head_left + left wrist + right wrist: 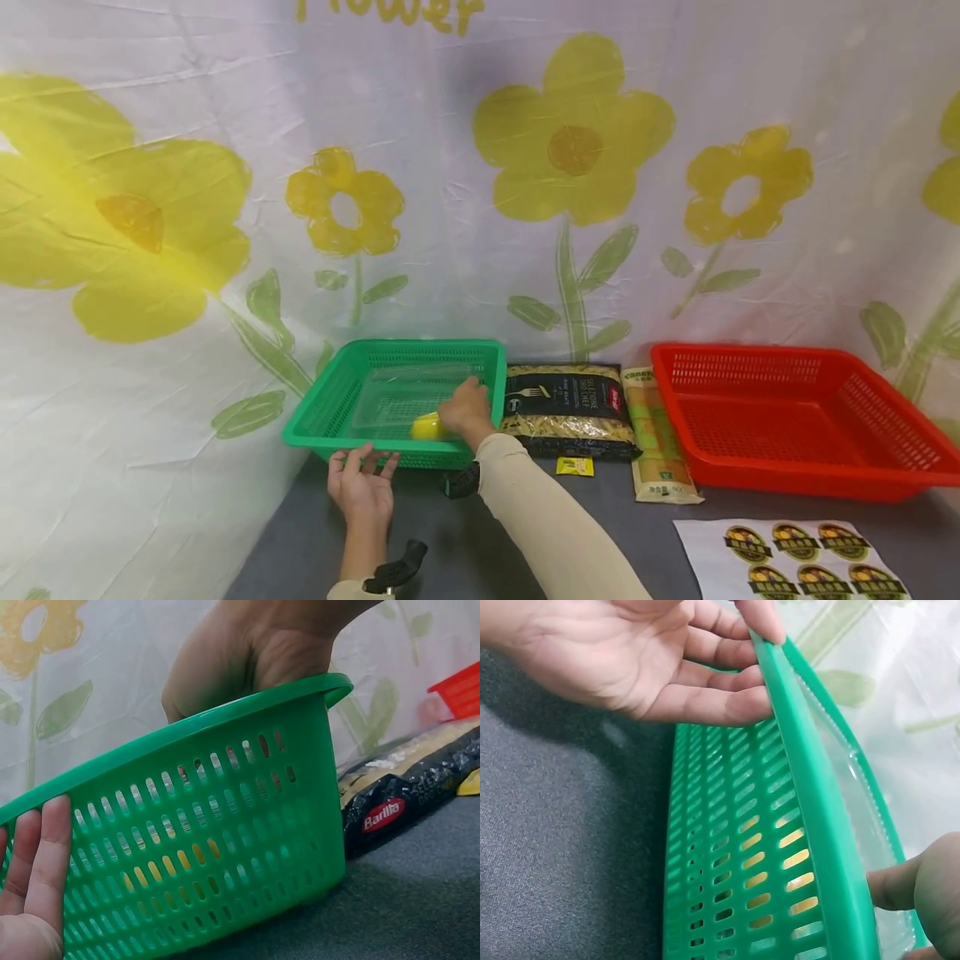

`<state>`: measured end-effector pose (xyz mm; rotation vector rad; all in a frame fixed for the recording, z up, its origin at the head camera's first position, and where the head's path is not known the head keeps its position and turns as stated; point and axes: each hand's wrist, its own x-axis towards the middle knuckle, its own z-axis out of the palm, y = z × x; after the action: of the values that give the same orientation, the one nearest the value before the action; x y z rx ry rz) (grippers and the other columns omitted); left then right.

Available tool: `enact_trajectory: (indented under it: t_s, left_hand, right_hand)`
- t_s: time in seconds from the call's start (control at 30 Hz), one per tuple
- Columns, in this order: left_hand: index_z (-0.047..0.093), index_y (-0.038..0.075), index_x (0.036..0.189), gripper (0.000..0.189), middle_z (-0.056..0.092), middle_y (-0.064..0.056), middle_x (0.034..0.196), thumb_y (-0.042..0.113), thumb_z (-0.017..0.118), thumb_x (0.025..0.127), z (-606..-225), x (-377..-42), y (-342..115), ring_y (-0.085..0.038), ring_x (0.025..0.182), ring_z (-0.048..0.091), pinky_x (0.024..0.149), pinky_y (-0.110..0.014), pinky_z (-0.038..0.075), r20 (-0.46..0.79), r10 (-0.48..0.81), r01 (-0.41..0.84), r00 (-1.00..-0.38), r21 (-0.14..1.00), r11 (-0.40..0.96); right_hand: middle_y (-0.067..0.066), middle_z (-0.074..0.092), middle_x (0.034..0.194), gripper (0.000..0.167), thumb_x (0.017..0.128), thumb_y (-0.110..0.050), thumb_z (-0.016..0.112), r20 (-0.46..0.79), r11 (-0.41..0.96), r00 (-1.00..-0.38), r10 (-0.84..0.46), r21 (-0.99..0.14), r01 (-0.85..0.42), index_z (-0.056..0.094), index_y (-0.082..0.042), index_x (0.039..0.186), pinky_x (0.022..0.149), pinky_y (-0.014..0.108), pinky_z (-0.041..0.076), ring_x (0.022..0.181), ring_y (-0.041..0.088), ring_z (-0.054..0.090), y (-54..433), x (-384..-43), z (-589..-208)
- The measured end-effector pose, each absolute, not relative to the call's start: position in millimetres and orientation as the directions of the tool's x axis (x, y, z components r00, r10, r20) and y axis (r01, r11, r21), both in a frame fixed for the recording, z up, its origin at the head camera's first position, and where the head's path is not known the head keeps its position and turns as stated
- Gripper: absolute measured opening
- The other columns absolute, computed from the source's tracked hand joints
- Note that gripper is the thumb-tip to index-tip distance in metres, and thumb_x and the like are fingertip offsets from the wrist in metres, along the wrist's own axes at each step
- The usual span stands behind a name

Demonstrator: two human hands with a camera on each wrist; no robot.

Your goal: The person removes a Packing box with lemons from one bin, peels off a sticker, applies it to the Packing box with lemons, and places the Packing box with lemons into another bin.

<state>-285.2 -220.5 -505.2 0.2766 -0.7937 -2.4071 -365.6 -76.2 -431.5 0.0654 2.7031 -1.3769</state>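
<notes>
Basket [420,447], green and slotted, stands on the worktop [300,533] and contains clear plastic [390,400] and a yellow item [426,427], the latter close to the near wall, just beside the right hand [467,410]. Whether that hand's fingers pinch the yellow item cannot be told, as their tips are hidden. The left hand [363,492] has its fingers [48,847] loosely extended, touching the outer wall just under the rim. The yellow item looks light and smooth, so it might slip; a gentle pinch across its sides seems best. The basket appears stiff and light, best steadied under its rim.
</notes>
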Motion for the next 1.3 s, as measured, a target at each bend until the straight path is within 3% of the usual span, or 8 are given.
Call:
enact_trajectory:
  t_s: [0.17,0.4,0.63,0.7,0.77,0.87,1.0,1.3]
  left_hand:
    - [0.034,0.010,0.085,0.028,0.050,-0.007,0.084,-0.002,0.053,0.102,-508,-284,-217,-0.022,0.067,0.060,0.061,-0.039,0.062,-0.015,-0.605,0.464,-0.796,0.626,-0.626]
    - [0.033,0.009,0.084,0.030,0.050,-0.009,0.084,-0.002,0.054,0.100,-507,-282,-214,-0.023,0.067,0.060,0.061,-0.040,0.061,-0.024,-0.607,0.461,-0.794,0.628,-0.628]
    - [0.031,0.010,0.085,0.029,0.049,-0.008,0.086,-0.001,0.052,0.101,-504,-279,-213,-0.023,0.068,0.059,0.062,-0.039,0.061,-0.036,-0.617,0.460,-0.786,0.633,-0.623]
    - [0.031,0.011,0.085,0.029,0.048,-0.008,0.086,-0.001,0.052,0.102,-502,-280,-214,-0.022,0.068,0.058,0.062,-0.038,0.060,-0.033,-0.617,0.463,-0.786,0.630,-0.623]
    - [0.030,0.011,0.085,0.030,0.047,-0.008,0.087,-0.001,0.052,0.102,-501,-281,-214,-0.022,0.069,0.057,0.063,-0.038,0.060,-0.030,-0.614,0.462,-0.788,0.630,-0.624]
    - [0.032,0.011,0.084,0.029,0.047,-0.008,0.087,-0.001,0.052,0.102,-499,-285,-214,-0.022,0.069,0.057,0.063,-0.039,0.060,-0.028,-0.610,0.460,-0.792,0.629,-0.627]
    - [0.033,0.010,0.085,0.028,0.049,-0.009,0.085,-0.002,0.052,0.101,-501,-289,-214,-0.023,0.068,0.057,0.063,-0.039,0.061,-0.033,-0.611,0.458,-0.791,0.631,-0.627]
    - [0.034,0.011,0.085,0.027,0.049,-0.008,0.086,0.000,0.053,0.101,-500,-287,-215,-0.023,0.069,0.058,0.063,-0.039,0.060,-0.034,-0.626,0.467,-0.779,0.634,-0.616]
  right_hand:
    - [0.029,0.043,0.139,0.074,0.096,-0.018,0.065,-0.139,0.583,-0.990,-0.007,-0.805,0.109,0.025,0.000,0.155,0.080,0.048,0.050,0.104,0.037,0.055,-75,-366,-433]
    - [0.032,0.035,0.150,0.079,0.096,-0.016,0.063,-0.161,0.550,-0.987,-0.026,-0.827,0.120,0.017,-0.002,0.159,0.074,0.046,0.046,0.100,0.037,0.054,-71,-364,-435]
    - [0.031,0.016,0.161,0.076,0.103,-0.021,0.058,-0.137,0.427,-0.985,-0.101,-0.901,0.082,0.013,-0.007,0.162,0.090,0.055,0.050,0.134,0.046,0.044,-68,-364,-432]
    - [0.030,0.014,0.162,0.075,0.103,-0.022,0.058,-0.117,0.384,-0.986,-0.117,-0.921,0.063,0.014,-0.011,0.163,0.081,0.050,0.054,0.117,0.041,0.055,-67,-366,-430]
    - [0.029,0.013,0.162,0.074,0.104,-0.021,0.058,-0.096,0.343,-0.988,-0.124,-0.938,0.048,0.014,-0.014,0.163,0.062,0.041,0.053,0.083,0.030,0.060,-66,-368,-430]
    - [0.028,0.013,0.161,0.073,0.104,-0.020,0.057,-0.090,0.286,-0.988,-0.123,-0.957,0.052,0.016,-0.017,0.164,0.040,0.031,0.040,0.046,0.018,0.036,-63,-371,-428]
    - [0.026,0.015,0.160,0.070,0.104,-0.023,0.054,-0.090,0.266,-0.990,-0.111,-0.962,0.057,0.017,-0.019,0.164,0.036,0.028,0.038,0.040,0.014,0.033,-58,-369,-424]
    - [0.024,0.012,0.164,0.067,0.105,-0.023,0.053,-0.061,0.210,-0.994,-0.093,-0.977,0.040,0.020,-0.016,0.163,0.046,0.038,0.049,0.040,0.013,0.035,-52,-364,-414]
